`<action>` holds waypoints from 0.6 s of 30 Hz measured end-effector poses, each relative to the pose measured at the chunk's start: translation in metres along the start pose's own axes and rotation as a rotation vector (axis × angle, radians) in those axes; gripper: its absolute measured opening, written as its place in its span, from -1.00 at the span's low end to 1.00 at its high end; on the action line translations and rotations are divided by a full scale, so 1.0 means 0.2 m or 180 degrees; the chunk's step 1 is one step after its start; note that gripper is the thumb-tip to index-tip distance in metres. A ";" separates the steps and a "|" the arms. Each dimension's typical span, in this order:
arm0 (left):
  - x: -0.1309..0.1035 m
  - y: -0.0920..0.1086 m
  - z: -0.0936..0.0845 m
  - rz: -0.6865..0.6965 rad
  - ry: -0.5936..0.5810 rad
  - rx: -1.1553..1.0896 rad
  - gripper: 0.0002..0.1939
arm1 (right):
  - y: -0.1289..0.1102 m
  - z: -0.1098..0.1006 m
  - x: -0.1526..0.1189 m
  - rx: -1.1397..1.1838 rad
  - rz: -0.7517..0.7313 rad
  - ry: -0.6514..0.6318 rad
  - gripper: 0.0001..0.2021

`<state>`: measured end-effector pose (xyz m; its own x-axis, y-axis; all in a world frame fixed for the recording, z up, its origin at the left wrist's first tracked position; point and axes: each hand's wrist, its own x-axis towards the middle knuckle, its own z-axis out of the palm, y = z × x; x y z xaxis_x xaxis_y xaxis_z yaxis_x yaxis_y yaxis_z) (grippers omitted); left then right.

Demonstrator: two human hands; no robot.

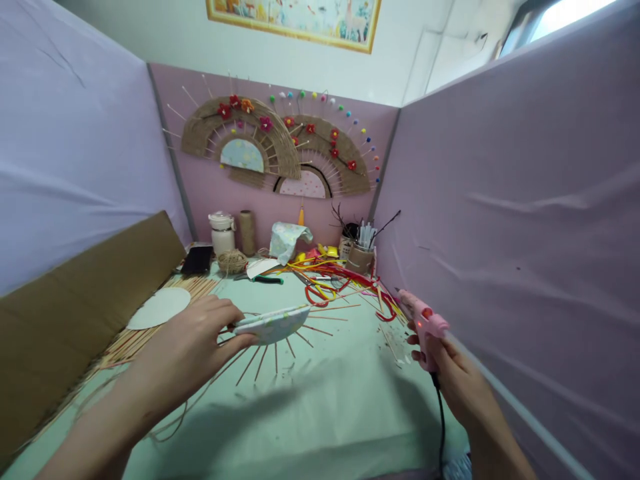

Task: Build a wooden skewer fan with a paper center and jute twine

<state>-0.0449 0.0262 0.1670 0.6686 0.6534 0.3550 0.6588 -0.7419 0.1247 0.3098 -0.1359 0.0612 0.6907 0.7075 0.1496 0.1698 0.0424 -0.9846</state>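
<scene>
My left hand point(215, 333) pinches the edge of a half-round piece covered in pale blue patterned fabric point(277, 325), held tilted above the table. Thin brown sticks point(277, 359) fan out from its curved side. A length of twine point(183, 420) trails below my left wrist. At the right, my right hand point(447, 370) is wrapped round the handle of a pink hot glue gun point(425, 323). Its nozzle points up and to the left, a small red light glows on it, and a long glue stick point(525, 413) sticks out of its back.
A white oval card point(159, 308) lies on many thin sticks beside a cardboard sheet point(90, 313). Pliers point(267, 280), a twine ball point(233, 261), coloured pipe cleaners point(345, 272) and a jar of glue sticks point(360, 257) stand behind. Two decorated fans point(240, 110) hang on the back panel.
</scene>
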 end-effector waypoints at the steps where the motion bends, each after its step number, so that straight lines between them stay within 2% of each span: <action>1: 0.00 0.01 0.01 -0.0010 0.0007 -0.0015 -0.70 | -0.02 0.02 -0.02 0.0254 0.0025 0.0017 -0.53; 6: 0.00 0.07 0.00 -0.0108 -0.0145 0.0064 -0.75 | -0.16 0.12 -0.11 0.0887 0.0126 -0.0073 -0.53; 10: 0.00 0.12 -0.01 -0.0157 -0.0264 0.0136 -0.79 | -0.20 0.17 -0.18 0.1015 0.0033 -0.0447 -0.54; 18: -0.06 0.19 -0.02 -0.0115 -0.0374 0.0044 -0.84 | -0.28 0.28 -0.37 0.0444 -0.0099 -0.1287 -0.48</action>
<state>-0.0294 -0.0106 0.1716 0.6795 0.6934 0.2395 0.6874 -0.7159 0.1225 0.2097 -0.1501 0.0998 0.3508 0.9228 0.1591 0.0704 0.1435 -0.9871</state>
